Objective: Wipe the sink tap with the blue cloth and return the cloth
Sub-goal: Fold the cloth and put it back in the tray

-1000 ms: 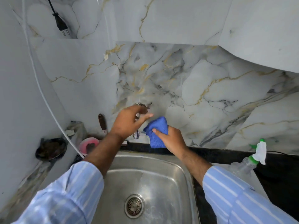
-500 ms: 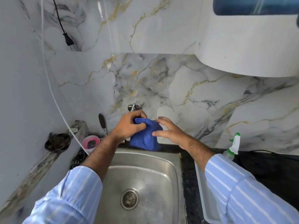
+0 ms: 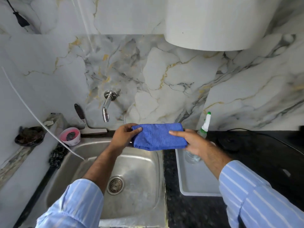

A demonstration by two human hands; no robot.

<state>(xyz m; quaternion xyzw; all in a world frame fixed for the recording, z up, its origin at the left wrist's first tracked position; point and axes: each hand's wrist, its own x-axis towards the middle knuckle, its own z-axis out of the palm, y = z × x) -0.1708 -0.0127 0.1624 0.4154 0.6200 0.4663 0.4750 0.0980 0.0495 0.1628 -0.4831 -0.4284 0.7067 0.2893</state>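
The blue cloth (image 3: 158, 137) is folded into a flat rectangle and held in the air above the sink's right rim. My left hand (image 3: 125, 135) pinches its left end, and my right hand (image 3: 190, 142) grips its right end. The chrome tap (image 3: 107, 106) sticks out of the marble wall, uncovered, up and to the left of the cloth. Neither hand touches the tap. Below lies the steel sink (image 3: 141, 170) with its round drain (image 3: 115, 184).
A white tray (image 3: 194, 181) sits on the black counter (image 3: 263, 153) right of the sink, holding a spray bottle (image 3: 205, 124). A squeegee (image 3: 85, 124), a pink cup (image 3: 69, 136) and a dark scrubber (image 3: 29, 135) stand at the left. A white hose (image 3: 41, 122) crosses there.
Both hands came away from the tap with the cloth and moved right. The bunched cloth now lies folded flat between them, and the tap is exposed.
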